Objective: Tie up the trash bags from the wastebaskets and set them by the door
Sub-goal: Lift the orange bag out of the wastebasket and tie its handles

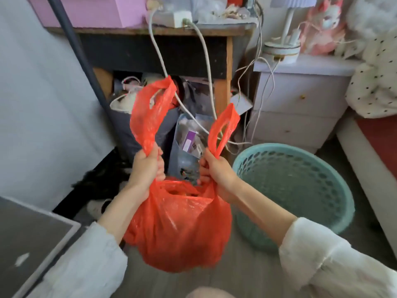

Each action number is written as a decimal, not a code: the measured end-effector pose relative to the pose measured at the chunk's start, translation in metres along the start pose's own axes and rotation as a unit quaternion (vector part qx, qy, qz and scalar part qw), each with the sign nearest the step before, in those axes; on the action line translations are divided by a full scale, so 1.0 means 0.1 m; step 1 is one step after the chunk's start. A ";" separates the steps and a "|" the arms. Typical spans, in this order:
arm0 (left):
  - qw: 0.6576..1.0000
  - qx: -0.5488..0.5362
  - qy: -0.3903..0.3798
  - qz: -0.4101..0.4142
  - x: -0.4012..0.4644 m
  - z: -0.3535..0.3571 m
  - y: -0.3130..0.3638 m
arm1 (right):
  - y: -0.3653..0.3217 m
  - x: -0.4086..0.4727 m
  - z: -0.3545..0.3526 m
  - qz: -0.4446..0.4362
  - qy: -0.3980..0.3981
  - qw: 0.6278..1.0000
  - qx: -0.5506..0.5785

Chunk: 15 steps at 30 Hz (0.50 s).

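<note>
A full red plastic trash bag (178, 229) hangs in the air in front of me, above the floor. My left hand (146, 168) is closed around the base of the bag's left handle loop, which stands up above my fist. My right hand (214, 171) grips the base of the right handle loop the same way. The bag's mouth gapes open between my two fists. A round teal wastebasket (300, 190) with a perforated wall stands on the floor just right of the bag, with no bag in it.
A wooden desk (150, 32) stands ahead, with bags and white cables hanging beneath it. To the right are a white drawer unit (300, 104) and a bed edge (369, 151). A dark pole (75, 50) leans at the left, and a grey-topped surface (28, 233) fills the lower left.
</note>
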State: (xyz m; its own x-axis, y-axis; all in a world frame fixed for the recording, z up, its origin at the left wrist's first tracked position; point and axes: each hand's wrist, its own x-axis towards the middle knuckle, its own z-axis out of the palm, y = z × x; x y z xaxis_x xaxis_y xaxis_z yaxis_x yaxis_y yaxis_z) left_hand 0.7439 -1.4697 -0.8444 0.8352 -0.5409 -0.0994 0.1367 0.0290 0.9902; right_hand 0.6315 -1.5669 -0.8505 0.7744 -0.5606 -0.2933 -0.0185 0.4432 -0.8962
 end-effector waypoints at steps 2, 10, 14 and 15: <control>0.999 -0.014 -0.009 -0.042 -0.02 -0.12 -0.39 | 0.34 0.04 -0.09 0.039 0.020 0.999 -0.016; 0.991 0.010 0.007 -0.133 -0.02 -0.26 -1.23 | 1.01 0.15 -0.40 0.082 0.030 0.995 -0.058; 0.995 0.026 0.000 -0.092 0.00 -0.31 -1.32 | 1.06 0.24 -0.45 0.047 0.064 0.979 -0.186; 0.996 0.029 -0.009 -0.087 0.00 -0.33 -1.34 | 1.08 0.27 -0.46 0.047 0.074 0.973 -0.214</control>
State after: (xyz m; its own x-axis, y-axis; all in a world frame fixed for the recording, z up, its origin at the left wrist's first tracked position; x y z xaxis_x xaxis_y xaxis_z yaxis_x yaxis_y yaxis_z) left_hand 0.7436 -1.4460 -0.9809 0.7920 -0.5479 -0.2694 0.2472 -0.1158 0.9620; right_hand 0.6208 -1.5665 -0.9704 0.6577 -0.6406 -0.3963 -0.3701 0.1834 -0.9107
